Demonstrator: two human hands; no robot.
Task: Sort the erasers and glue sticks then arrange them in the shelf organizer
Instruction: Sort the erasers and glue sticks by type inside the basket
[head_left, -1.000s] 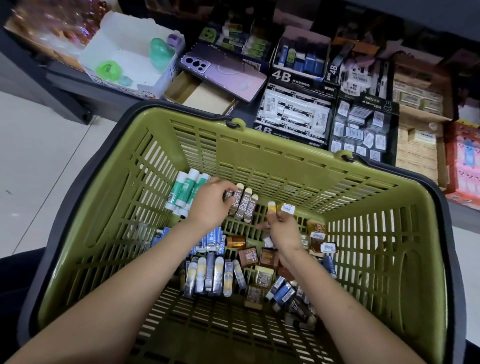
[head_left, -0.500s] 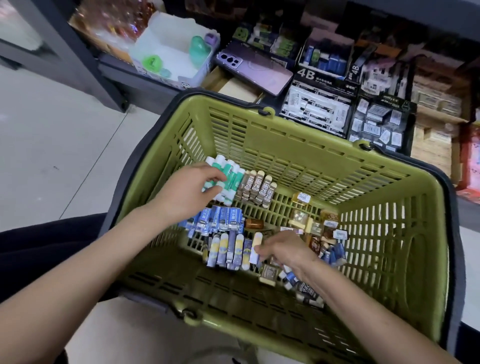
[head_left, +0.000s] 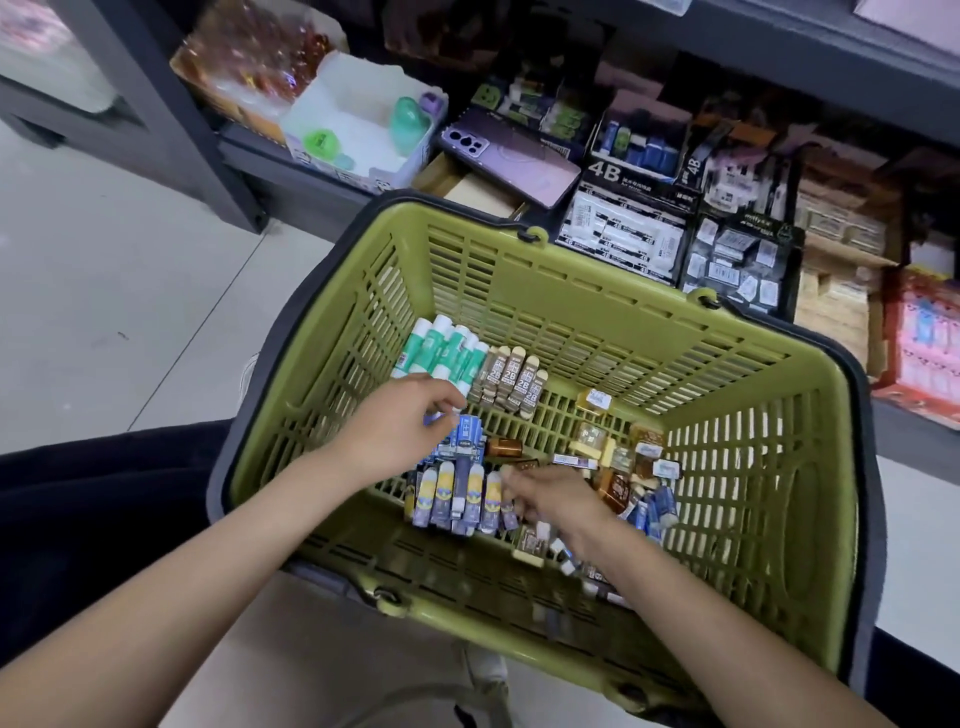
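Inside the basket (head_left: 597, 322), both hands crowd the stock.

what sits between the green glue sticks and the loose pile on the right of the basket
In the head view, a row of tan 2B erasers lies right beside the green glue sticks; past it, bare basket floor.

A: What can't you make out in the green basket (head_left: 571, 291)?

B: The left hand (head_left: 400, 431) covers part of the blue-labelled row (head_left: 464, 442), and whether its fingertips pinch anything there is unclear.

A: And the right hand (head_left: 561, 501)?

B: Blurred. It hides the items under it; no telling if it grips one. The loose pile (head_left: 631, 467) at the basket's right is too jumbled to sort by eye.

A: The basket itself?

B: Its near right corner is hidden by the right forearm.
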